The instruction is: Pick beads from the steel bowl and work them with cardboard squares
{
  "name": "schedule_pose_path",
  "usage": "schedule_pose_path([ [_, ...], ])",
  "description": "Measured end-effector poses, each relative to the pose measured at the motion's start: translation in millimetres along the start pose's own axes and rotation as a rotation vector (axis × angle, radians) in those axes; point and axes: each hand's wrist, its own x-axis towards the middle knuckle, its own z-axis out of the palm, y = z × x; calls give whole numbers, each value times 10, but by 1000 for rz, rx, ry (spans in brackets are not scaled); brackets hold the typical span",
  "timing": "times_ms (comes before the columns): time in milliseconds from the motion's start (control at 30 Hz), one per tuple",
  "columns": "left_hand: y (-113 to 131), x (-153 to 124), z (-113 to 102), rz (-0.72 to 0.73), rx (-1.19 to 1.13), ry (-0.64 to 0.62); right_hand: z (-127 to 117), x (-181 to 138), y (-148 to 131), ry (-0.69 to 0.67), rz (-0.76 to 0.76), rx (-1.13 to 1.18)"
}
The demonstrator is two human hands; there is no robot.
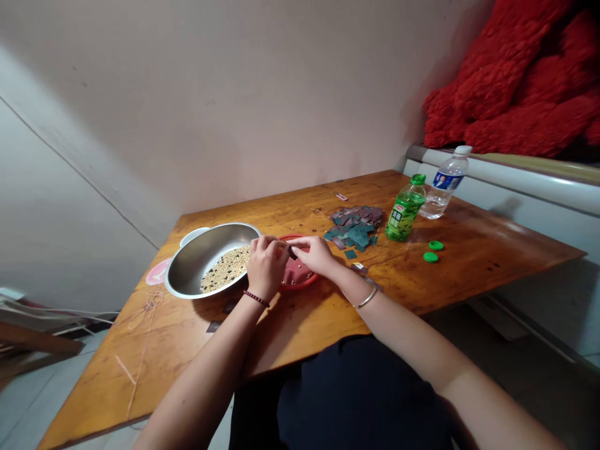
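My left hand (pixel 267 265) and my right hand (pixel 316 255) meet over a red plastic basket (pixel 300 279). Their fingertips are pinched together on a small dark piece (pixel 292 253), mostly covered by the fingers, so its exact kind is unclear. A few small pale beads or beans lie in the basket. Just left of my left hand stands a steel bowl (pixel 180 275) holding many pale yellow grains or beans mixed with black ones (pixel 225 270). To the right of my right hand is a loose heap of small dark green and purple squares (pixel 357 228).
A green-labelled drink bottle (pixel 402 215) and a clear water bottle (pixel 445 187) stand at the right, with green caps (pixel 430 257) before them. Thin string (pixel 149 306) lies on the wooden table (pixel 187 375) at the left. Red fluffy fabric (pixel 510 87) is piled behind.
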Motion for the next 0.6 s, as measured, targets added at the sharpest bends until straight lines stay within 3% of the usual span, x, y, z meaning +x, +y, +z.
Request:
schedule_pose_path([
  [600,17,-14,30,-54,-3,-1,-16,13,-18,27,33,8],
])
